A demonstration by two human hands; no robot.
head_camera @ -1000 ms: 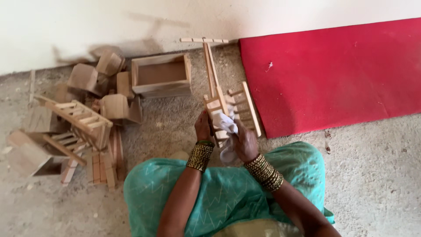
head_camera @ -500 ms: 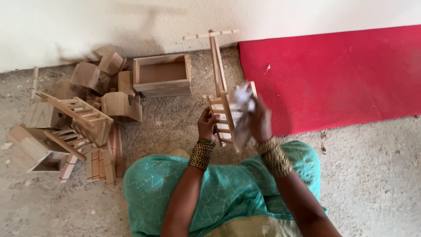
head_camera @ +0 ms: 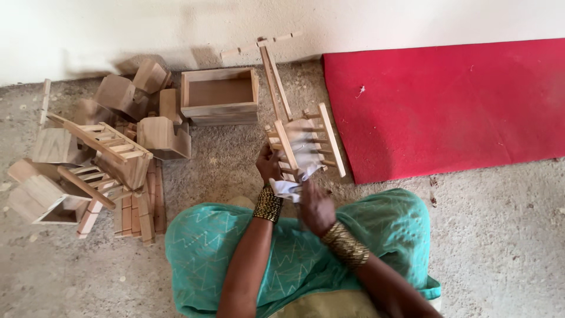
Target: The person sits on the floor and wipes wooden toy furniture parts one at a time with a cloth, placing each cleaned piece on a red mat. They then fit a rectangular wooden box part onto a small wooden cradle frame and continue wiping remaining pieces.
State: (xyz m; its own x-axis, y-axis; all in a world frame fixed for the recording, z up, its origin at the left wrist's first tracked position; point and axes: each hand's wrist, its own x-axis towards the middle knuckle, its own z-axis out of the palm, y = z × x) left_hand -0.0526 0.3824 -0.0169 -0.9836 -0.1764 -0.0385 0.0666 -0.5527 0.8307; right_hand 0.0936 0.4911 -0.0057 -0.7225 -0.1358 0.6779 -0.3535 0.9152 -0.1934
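Right now your left hand (head_camera: 269, 165) has its fingers closed on the near end of the wooden slatted frame (head_camera: 303, 141), whose long handle runs away from you toward the wall. Your right hand (head_camera: 316, 207), just nearer you than the frame, pinches a white cloth (head_camera: 297, 171) draped up over the slats.

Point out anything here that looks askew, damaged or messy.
Nothing looks broken. The wooden pieces on the left lie in a jumbled heap, several tilted against one another. The slatted frame is held tilted by the left hand, while the right hand presses a white cloth to it.
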